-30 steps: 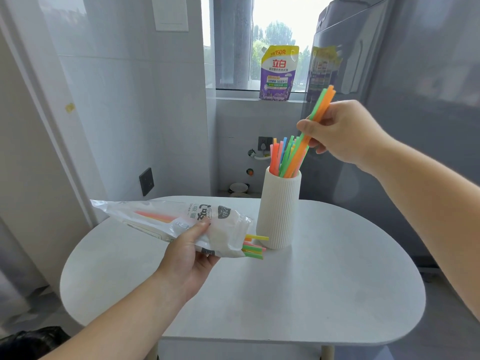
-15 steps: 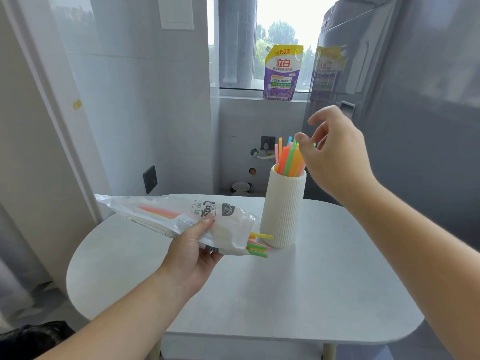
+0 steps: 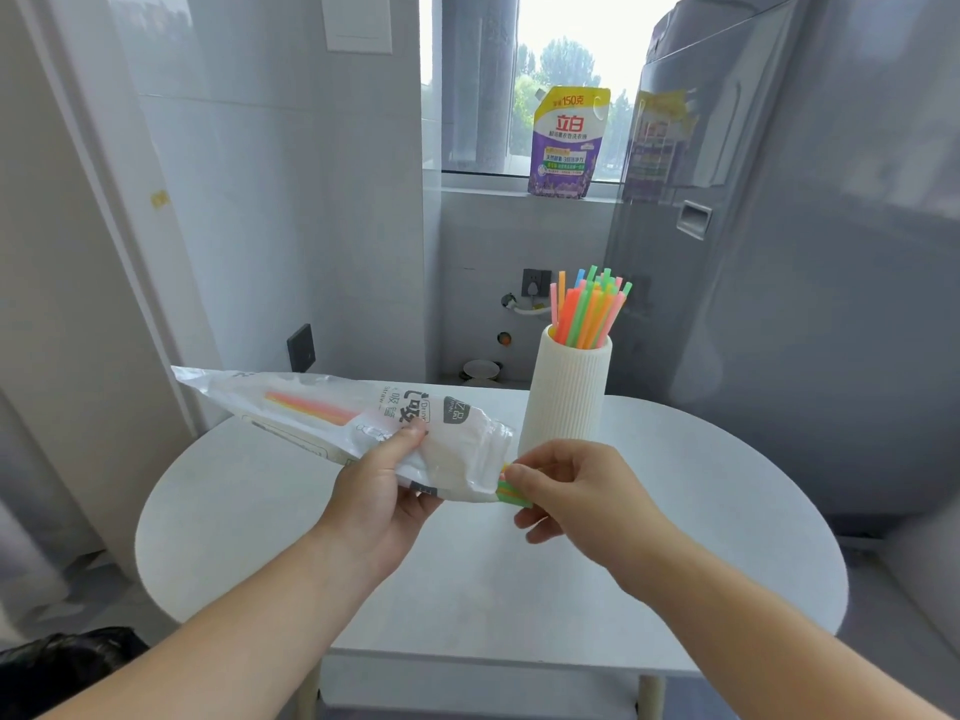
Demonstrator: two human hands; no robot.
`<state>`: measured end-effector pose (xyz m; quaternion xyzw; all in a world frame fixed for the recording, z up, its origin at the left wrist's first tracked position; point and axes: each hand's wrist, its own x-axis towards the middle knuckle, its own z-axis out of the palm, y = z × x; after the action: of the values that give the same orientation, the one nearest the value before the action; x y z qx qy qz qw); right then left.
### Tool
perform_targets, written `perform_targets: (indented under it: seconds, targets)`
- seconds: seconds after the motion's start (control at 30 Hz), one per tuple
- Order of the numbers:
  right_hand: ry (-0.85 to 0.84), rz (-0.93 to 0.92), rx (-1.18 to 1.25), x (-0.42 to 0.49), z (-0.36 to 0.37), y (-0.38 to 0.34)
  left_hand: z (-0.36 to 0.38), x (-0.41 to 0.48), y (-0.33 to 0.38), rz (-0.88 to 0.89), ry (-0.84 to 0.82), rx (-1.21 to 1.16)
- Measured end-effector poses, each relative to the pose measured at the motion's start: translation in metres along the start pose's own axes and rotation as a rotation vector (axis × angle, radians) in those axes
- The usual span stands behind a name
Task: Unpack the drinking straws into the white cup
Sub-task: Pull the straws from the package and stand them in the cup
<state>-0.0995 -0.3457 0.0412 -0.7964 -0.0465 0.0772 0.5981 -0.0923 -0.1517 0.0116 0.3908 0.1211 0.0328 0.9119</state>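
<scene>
A: Item one, white cup (image 3: 566,392). Location?
B: Upright on desk (image 3: 701,537), far side, just behind both hands. Holding a fan of coloured straws (image 3: 589,314), fuller than a second ago; last batch now dropped in and released.

A: Item two, straw bag (image 3: 363,423). Status?
B: Lifted above the desk, lying nearly level, open mouth toward the cup. Some pink and orange straws visible through the clear panel. Not yet emptied.

A: Left hand (image 3: 382,504)?
B: Grip clamped around the bag near its mouth, thumb on top, unchanged from earlier.

A: Right hand (image 3: 576,491)?
B: Moved down from above the cup to the bag mouth. Grip pinched together on the protruding straw ends (image 3: 509,493), green and yellow showing between thumb and forefinger.

A: Meaning for the task?
B: One transfer finished, next one starting. Probably partway through; remaining count hidden by printed plastic.

A: Next requirement?
B: Likely a straight pull along the bag's length, left hand steadying, then a lift over the cup rim.
</scene>
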Motion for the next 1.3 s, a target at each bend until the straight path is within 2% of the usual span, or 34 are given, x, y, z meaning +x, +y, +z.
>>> perform_targets:
  seconds: [0.23,0.37,0.77,0.9,1.07,1.2,1.3]
  targets:
    - [-0.038,0.082,0.044,0.003,0.002,0.002,0.002,-0.003,0.000,0.013,-0.037,0.034]
    - [-0.030,0.060,0.061,0.005,0.001,0.003,0.003,-0.003,0.000,0.009,-0.062,0.050]
    - [0.018,0.095,0.306,0.006,-0.015,0.003,0.000,0.000,0.004,-0.010,0.023,-0.023]
    - [-0.021,0.025,0.241,0.004,-0.013,0.004,0.000,0.000,0.003,-0.007,0.030,-0.025]
    - [0.045,0.033,0.193,0.009,-0.028,0.000,-0.002,0.001,0.008,0.008,0.056,-0.035]
    - [0.089,0.047,0.321,0.010,-0.037,0.002,-0.003,0.001,0.010,0.012,0.075,-0.054]
    - [0.074,0.103,0.503,0.010,-0.033,0.004,0.000,0.001,0.009,0.009,0.083,-0.066]
